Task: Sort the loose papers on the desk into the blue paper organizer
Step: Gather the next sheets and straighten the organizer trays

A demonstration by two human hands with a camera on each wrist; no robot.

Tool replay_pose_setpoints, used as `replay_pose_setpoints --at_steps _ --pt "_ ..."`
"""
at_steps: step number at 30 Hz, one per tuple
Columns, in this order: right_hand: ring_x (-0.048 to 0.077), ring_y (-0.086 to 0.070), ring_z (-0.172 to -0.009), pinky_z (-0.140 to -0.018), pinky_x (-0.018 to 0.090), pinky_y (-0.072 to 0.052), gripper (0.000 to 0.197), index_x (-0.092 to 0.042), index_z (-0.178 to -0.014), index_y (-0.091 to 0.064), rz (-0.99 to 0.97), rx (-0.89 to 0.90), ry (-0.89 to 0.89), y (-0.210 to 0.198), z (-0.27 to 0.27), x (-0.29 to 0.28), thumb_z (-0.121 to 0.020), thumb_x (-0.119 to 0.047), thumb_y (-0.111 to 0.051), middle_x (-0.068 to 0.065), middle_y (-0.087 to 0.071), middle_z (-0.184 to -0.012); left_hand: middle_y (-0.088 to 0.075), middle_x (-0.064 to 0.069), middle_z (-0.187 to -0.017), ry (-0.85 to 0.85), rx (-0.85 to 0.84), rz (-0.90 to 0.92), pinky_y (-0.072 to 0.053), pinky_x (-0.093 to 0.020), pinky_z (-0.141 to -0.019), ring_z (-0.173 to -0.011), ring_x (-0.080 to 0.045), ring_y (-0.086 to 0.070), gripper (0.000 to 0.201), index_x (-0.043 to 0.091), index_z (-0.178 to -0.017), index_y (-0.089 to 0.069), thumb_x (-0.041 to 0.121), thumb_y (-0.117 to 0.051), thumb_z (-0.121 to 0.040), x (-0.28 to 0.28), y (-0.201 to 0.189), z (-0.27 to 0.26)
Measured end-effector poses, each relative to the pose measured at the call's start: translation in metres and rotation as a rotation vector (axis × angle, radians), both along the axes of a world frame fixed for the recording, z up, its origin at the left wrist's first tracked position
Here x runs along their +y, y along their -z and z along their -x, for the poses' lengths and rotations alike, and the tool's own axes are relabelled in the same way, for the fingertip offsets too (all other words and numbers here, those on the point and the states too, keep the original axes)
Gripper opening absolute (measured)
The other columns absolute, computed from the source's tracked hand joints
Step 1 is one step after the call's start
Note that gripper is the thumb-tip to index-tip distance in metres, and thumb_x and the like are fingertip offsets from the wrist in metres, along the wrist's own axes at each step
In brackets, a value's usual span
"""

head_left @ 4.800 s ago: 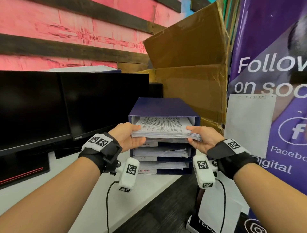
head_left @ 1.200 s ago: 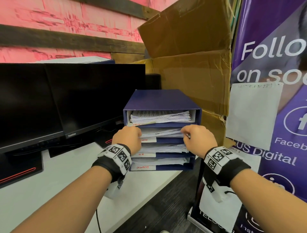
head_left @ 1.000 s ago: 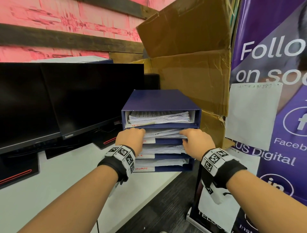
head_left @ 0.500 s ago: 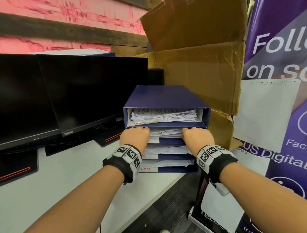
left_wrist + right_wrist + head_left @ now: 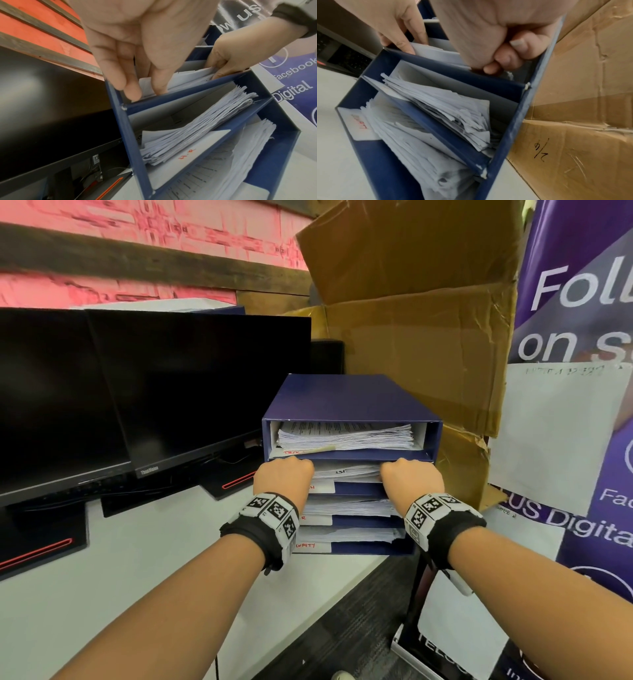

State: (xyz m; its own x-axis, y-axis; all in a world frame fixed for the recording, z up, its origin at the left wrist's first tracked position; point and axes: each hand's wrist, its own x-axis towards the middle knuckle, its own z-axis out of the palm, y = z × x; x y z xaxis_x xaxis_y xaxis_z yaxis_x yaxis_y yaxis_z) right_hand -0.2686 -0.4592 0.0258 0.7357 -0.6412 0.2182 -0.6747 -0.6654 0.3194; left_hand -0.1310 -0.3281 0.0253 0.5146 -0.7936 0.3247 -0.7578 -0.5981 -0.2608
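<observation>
Blue paper organizer (image 5: 349,402) stood on the white desk (image 5: 102,594), at the desk's right-hand edge, four shelves stacked one over another. Top shelf held a thick sheaf of printed papers (image 5: 346,436) lying flat inside it. The third and bottom shelves each carried their own ragged stack, with white label strips on the shelf fronts lettered in red (mostly unreadable).

Both hands were at the second shelf from the top. Left hand (image 5: 284,477) was at the organizer's left front corner, fingers (image 5: 130,86) extended down along the left end of the second-shelf stack (image 5: 346,472), tips touching its front edge and the shelf lip; not curled round anything. Right hand (image 5: 411,479) was at the organizer's right front corner, fingers (image 5: 501,59) curled tightly against the palm and knuckles pressed to the right end of that stack; whether any sheet was pinched inside the curl could not be told.

Behind the organizer and to its right stood a creased cardboard box (image 5: 428,337). Left of the organizer were two dark monitors (image 5: 154,392). Right of it, past the desk edge, hung a purple banner (image 5: 582,285) with a white sheet (image 5: 548,440) fixed to it
</observation>
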Motion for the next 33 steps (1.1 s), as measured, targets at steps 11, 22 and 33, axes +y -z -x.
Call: replay_pose_setpoints --at_steps 11,22,33 --pt "0.029 -0.065 -0.088 -0.063 0.033 -0.040 0.024 -0.012 -0.102 -0.058 0.069 0.038 -0.014 0.001 -0.001 -0.002 -0.086 0.004 -0.049 0.006 -0.067 -0.098 -0.065 -0.008 -0.100 0.002 0.000 -0.004 -0.038 -0.034 -0.063 -0.092 -0.029 -0.063 0.028 0.012 -0.110 -0.058 -0.003 -0.048 -0.088 0.001 -0.002 0.000" --pt "0.029 -0.065 -0.087 -0.064 0.031 -0.038 0.019 -0.012 -0.103 -0.057 0.056 -0.018 -0.039 0.003 0.005 -0.004 -0.089 -0.002 -0.047 0.006 -0.067 -0.098 -0.064 -0.010 -0.112 -0.016 -0.001 -0.069 -0.039 -0.033 -0.066 -0.100 -0.030 -0.063 0.034 0.007 -0.124 -0.051 0.000 -0.044 -0.091 -0.001 -0.003 0.005" --pt "0.024 -0.038 -0.046 -0.050 0.027 -0.031 0.018 -0.012 -0.071 -0.056 0.148 -0.181 -0.100 0.002 0.023 0.013 -0.069 -0.005 -0.072 0.005 -0.058 -0.056 -0.050 -0.001 -0.075 -0.048 -0.020 -0.064 -0.038 -0.032 -0.057 -0.074 -0.025 -0.054 0.015 0.016 -0.103 -0.063 0.020 -0.053 -0.093 0.004 -0.007 0.009"
